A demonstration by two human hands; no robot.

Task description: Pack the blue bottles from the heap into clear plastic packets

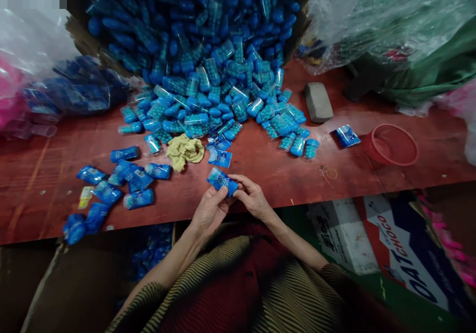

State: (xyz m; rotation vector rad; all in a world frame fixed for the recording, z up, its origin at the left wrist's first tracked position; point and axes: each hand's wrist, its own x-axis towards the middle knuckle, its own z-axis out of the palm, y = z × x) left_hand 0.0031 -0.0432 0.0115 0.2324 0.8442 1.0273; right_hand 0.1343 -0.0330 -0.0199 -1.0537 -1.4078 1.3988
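Note:
A small clear bottle with a printed blue sleeve (222,181) is held in front of me at the table's near edge. My left hand (212,206) is closed on its lower side, thumb lying on the sleeve. At the bottle's right end, the fingers of my right hand (253,196) pinch the sleeve. Just beyond my hands lie loose flat printed sleeves (220,156) and a crumpled yellow cloth (185,150). To the left, several sleeved bottles (139,198) are scattered on the red table (260,189).
A large heap of blue-capped bottles (208,95) spills from a carton at the back. On the right are a grey block (318,102), a stack of blue sleeves (346,136) and a red basket (394,144). Plastic bags (74,87) stand left; a printed carton (405,253) lies below.

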